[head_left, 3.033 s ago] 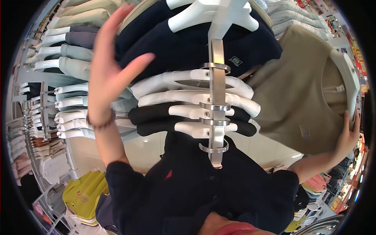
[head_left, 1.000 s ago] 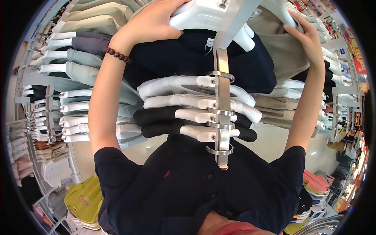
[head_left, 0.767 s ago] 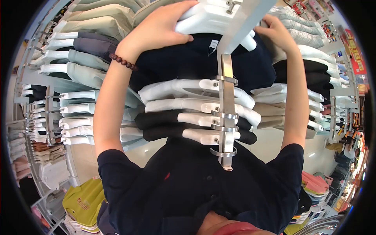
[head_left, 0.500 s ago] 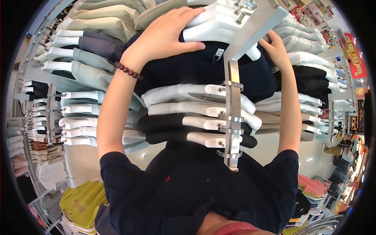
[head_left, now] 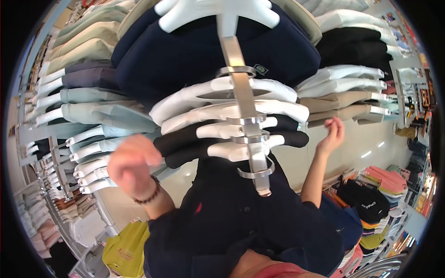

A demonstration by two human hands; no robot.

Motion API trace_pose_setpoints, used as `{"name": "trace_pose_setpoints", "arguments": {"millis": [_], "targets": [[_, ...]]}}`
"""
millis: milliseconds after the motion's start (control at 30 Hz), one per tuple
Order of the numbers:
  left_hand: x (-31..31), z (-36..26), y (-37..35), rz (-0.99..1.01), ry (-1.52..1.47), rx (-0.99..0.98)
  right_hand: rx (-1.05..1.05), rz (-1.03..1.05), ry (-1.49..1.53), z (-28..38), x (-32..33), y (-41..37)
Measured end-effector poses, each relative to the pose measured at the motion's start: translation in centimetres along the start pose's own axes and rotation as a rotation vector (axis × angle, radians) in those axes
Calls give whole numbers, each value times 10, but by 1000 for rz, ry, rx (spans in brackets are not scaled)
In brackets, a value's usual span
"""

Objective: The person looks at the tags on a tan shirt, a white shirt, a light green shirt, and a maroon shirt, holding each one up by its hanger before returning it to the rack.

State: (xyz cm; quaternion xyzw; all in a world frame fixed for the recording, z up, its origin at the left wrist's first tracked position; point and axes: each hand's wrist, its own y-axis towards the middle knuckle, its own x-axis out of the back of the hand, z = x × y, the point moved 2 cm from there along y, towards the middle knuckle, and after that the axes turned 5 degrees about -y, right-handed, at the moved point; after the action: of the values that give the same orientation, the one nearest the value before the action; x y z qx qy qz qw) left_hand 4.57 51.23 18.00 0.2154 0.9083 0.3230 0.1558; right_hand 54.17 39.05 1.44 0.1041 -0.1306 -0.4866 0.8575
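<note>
My left hand (head_left: 133,164), with a dark bead bracelet (head_left: 149,197) at the wrist, is raised beside the left ends of the dark garments. It is blurred by motion; the fingers look loosely bent, apart from the thumb, with nothing seen in them. On the other side my right hand (head_left: 331,135) is lifted, open with fingers loosely curled, away from the clothes. Between and beyond them, a navy shirt (head_left: 190,65) with a small green emblem hangs on a white hanger (head_left: 178,16). Nearer me, light garments (head_left: 204,112) and black garments (head_left: 183,155) hang on a metal rail (head_left: 244,97).
Rows of hanging clothes stand at the left (head_left: 88,99) and right (head_left: 352,74). Folded yellow-green shirts (head_left: 125,250) lie low left, and folded black (head_left: 361,197) and pink (head_left: 387,178) garments low right. The rail's end points toward my chest.
Both hands have come away from the navy shirt and its hangers and moved back toward my body, the left outward and down. The navy shirt's front now shows more fully.
</note>
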Motion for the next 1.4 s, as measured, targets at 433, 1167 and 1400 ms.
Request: {"name": "trace_pose_setpoints", "arguments": {"millis": [433, 1167, 1400], "targets": [[-297, -66, 27, 2, -645, 209, -587, 319, 59, -136, 87, -96], [-550, -4, 19, 700, -1307, 340, -1072, 127, 7, -264, 397, -130], [-492, 159, -37, 12, -1019, 641, -785, 239, 205, -199, 307, 10]]}}
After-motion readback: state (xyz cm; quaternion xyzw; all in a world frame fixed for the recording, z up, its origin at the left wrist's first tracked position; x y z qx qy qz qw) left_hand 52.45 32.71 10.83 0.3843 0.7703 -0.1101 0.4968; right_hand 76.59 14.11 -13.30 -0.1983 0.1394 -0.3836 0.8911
